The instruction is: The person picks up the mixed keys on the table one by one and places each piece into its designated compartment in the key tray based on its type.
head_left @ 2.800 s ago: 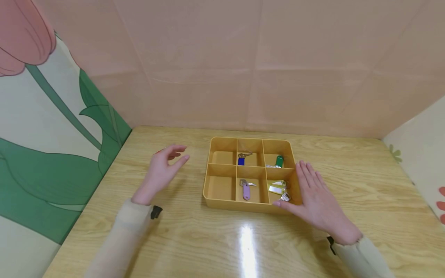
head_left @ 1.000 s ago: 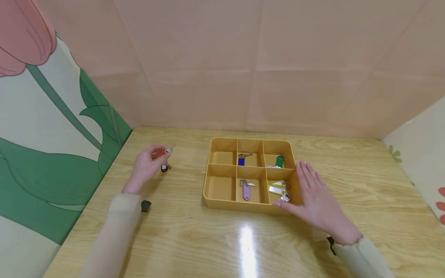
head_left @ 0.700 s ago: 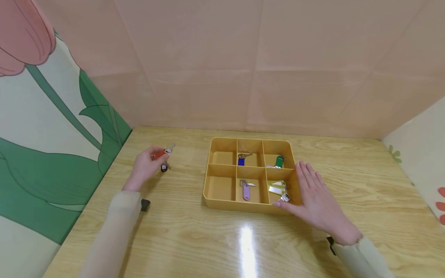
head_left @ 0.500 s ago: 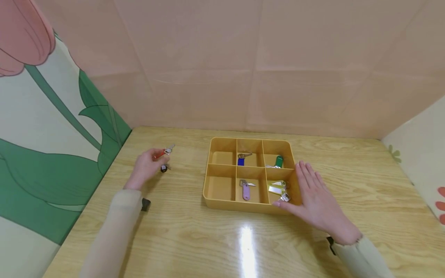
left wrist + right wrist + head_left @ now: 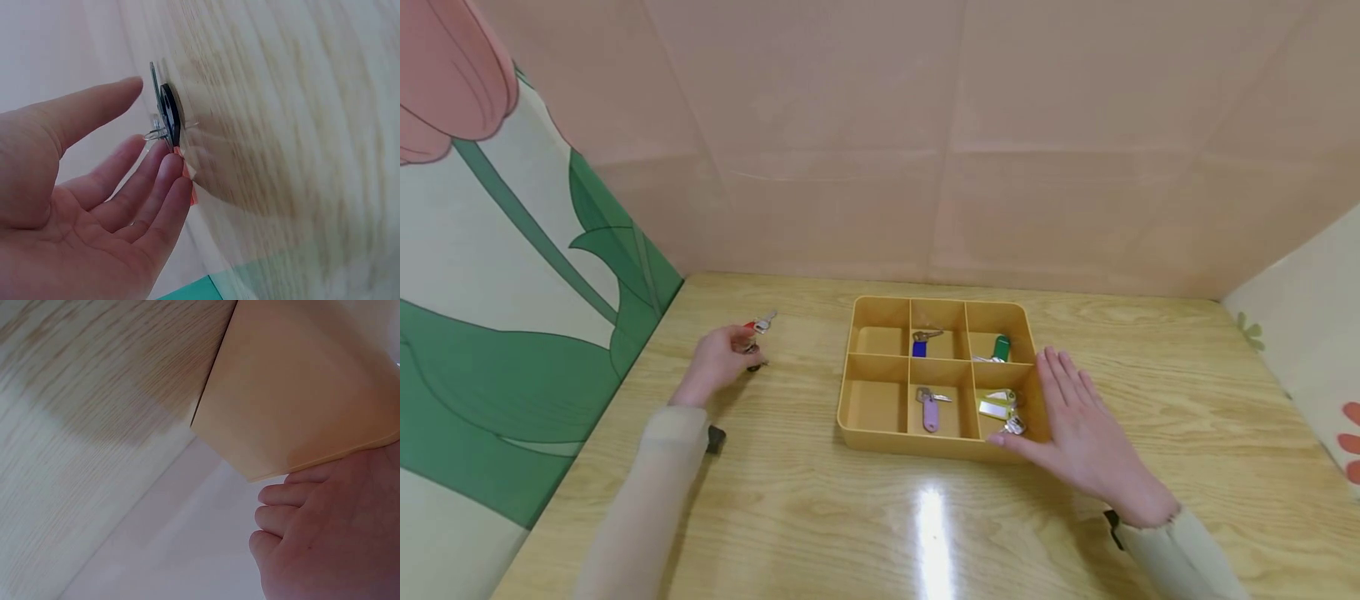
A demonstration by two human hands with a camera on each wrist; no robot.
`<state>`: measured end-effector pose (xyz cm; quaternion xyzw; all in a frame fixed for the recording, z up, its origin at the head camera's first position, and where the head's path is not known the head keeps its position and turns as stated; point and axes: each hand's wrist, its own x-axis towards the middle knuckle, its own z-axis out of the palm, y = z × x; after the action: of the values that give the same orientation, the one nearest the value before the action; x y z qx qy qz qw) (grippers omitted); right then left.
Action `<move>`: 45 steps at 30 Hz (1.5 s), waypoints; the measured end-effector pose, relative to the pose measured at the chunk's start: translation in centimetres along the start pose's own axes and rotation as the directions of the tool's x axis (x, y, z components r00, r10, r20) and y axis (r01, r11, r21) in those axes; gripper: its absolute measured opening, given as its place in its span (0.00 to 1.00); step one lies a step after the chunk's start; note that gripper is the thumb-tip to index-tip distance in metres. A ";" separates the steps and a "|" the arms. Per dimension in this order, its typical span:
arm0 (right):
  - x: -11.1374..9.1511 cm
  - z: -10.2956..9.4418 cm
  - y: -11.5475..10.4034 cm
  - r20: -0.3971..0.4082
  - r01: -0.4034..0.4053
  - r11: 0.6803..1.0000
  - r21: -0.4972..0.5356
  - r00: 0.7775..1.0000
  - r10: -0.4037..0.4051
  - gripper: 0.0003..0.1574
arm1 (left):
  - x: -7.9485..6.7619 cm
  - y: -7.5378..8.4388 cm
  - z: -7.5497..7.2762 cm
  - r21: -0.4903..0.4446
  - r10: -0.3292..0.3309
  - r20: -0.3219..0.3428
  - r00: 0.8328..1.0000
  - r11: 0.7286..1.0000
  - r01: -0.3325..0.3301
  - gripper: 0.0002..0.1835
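My left hand (image 5: 718, 362) is low at the left of the table, over two keys with tags. In the left wrist view its fingers touch the key with a black tag (image 5: 170, 112), while the thumb stands apart from it. A key with a red tag (image 5: 762, 324) lies just beyond the fingertips, its tag partly hidden. My right hand (image 5: 1086, 433) rests along the right side of a yellow six-compartment box (image 5: 917, 443), fingers straight, the thumb at the front rim. The right wrist view shows the fingers along the box's upper edge.
Inside the box are a blue-tagged key (image 5: 920, 344), a green-tagged key (image 5: 1002, 348), a purple-tagged key (image 5: 931, 412) and yellow-tagged keys (image 5: 996, 410). Both left compartments hold nothing. A pink backdrop (image 5: 940, 167) rises behind the wooden table (image 5: 820, 517).
My left hand went left and down to the keys, then its fingers shifted from the red tag toward the black-tagged key. The right hand and the box stay put.
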<state>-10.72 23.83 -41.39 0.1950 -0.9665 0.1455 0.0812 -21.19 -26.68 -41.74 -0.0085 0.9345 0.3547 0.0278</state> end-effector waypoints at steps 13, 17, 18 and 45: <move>0.0 0.0 0.0 0.000 0.002 1.000 0.003 1.000 -0.002 0.77 | 0.1 -0.3 0.3 0.040 -0.019 0.018 1.000 0.999 0.018 0.20; 0.0 0.0 0.0 -0.003 0.003 1.000 0.000 1.000 -0.003 0.77 | 0.0 -0.2 0.2 0.060 -0.012 0.038 0.999 0.998 0.010 0.21; 0.0 0.0 0.0 -0.004 0.001 1.000 -0.001 1.000 -0.001 0.77 | -0.1 -0.1 0.1 0.067 -0.008 0.047 0.999 0.998 0.004 0.23; 0.1 0.0 -0.1 -0.009 -0.003 1.000 -0.002 1.000 0.003 0.78 | -0.4 0.3 0.0 0.120 -0.026 0.180 0.983 0.993 0.005 0.12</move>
<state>-10.73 23.70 -41.34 0.1929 -0.9666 0.1458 0.0854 -20.82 -26.51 -41.50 0.0181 0.9475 0.2976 0.1158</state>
